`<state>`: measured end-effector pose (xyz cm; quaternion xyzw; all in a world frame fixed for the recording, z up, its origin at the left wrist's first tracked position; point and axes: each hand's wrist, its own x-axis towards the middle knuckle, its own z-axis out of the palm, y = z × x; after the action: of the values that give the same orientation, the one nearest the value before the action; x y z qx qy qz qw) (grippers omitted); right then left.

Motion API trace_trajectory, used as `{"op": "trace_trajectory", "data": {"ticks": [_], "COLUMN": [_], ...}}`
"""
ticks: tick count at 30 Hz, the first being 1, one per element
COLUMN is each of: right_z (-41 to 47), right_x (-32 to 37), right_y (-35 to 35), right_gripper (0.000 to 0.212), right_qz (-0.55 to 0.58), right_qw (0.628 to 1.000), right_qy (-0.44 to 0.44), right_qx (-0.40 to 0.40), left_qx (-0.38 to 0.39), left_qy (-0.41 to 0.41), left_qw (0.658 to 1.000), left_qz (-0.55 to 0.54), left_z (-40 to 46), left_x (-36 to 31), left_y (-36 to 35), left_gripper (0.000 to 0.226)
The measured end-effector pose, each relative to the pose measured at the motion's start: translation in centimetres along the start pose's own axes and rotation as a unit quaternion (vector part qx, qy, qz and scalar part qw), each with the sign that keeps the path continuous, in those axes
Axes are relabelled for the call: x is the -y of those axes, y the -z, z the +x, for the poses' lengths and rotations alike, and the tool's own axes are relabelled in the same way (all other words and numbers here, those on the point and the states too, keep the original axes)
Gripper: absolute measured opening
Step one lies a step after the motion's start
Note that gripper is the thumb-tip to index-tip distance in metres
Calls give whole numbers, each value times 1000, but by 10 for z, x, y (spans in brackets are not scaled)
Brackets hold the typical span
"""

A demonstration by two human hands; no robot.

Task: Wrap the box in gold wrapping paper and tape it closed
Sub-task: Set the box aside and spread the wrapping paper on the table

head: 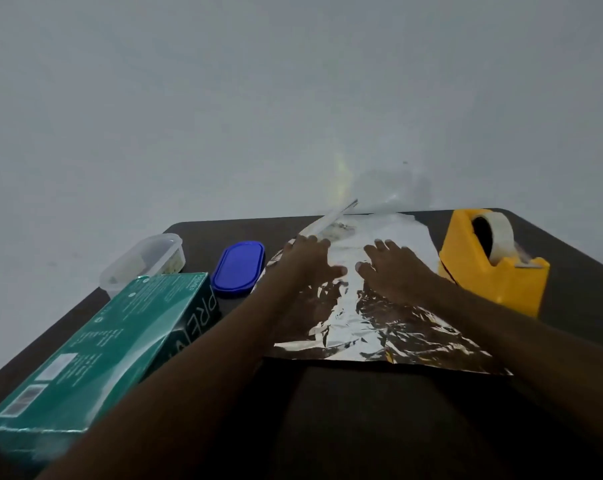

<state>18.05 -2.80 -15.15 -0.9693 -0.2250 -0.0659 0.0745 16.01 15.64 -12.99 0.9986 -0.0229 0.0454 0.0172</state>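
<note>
A crinkled, shiny sheet of wrapping paper (pixel 355 327) lies spread on the dark table (pixel 362 427), its far end curling up against the wall. My left hand (pixel 310 261) presses flat on the sheet's left part with straight fingers. My right hand (pixel 393 268) lies flat on it just to the right, fingers spread. A long teal box (pixel 95 344) sits on the table to the left of my left arm, apart from the paper. A yellow tape dispenser (pixel 490 265) with a roll of clear tape stands at the sheet's right edge.
A blue oval lid (pixel 238 266) lies beside the paper's left edge. Behind it, at the table's far left edge, stands a clear plastic container (pixel 144 261). A pale wall rises just beyond the table.
</note>
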Motion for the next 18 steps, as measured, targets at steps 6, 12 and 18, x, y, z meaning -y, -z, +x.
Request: {"op": "trace_trajectory", "data": {"ticks": [6, 12, 18], "right_z": [-18, -36, -46], "right_x": [-14, -20, -18], "right_y": [-11, -15, -18], "right_gripper": [67, 66, 73], "right_qz": [-5, 19, 16], "right_qw": [998, 999, 997], "right_qy": [-27, -17, -55], "right_qx": [50, 24, 48], "left_qx": [62, 30, 21], "left_qy": [66, 90, 93], "left_qw": [996, 995, 995], "left_qz": [15, 18, 28], "left_z": [-3, -6, -11], "left_x": [3, 17, 24], "left_y": [-15, 6, 9], "left_gripper": [87, 75, 64]}}
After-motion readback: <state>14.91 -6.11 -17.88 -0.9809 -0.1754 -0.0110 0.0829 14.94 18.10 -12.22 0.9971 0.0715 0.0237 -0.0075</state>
